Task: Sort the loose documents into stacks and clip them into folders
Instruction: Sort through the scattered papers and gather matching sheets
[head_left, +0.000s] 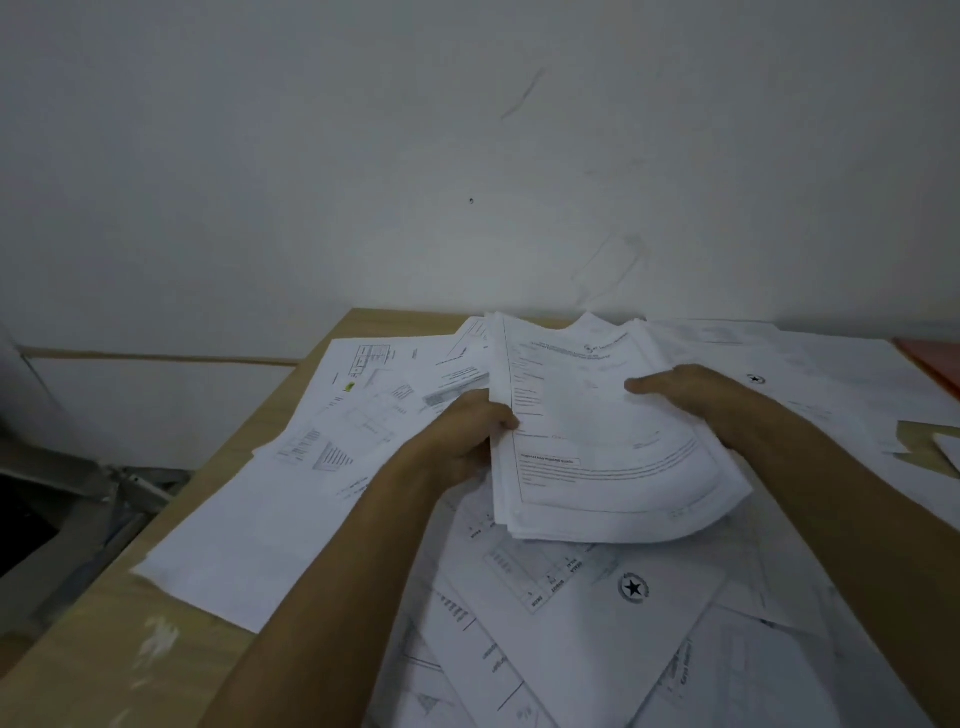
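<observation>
Left hand (470, 434): gripped left edge of paper stack (597, 431), thumb over top sheet. Right hand (691, 389): gripped right edge of same stack, thumb laid flat across top page, fingers hidden beneath. Stack: thick, white printed forms, edges uneven, held between both hands above loose documents (571, 623) scattered and overlapping on wooden tabletop (93, 654). Sheet with star emblem (633, 588): lay just below stack, near edge of view. Further printed sheets (322, 441): spread left of stack, reaching toward tabletop's left edge. Orange folder (935, 366): partly seen at far right, beside more papers. White wall (467, 156): behind tabletop, marked with faint scuffs.
</observation>
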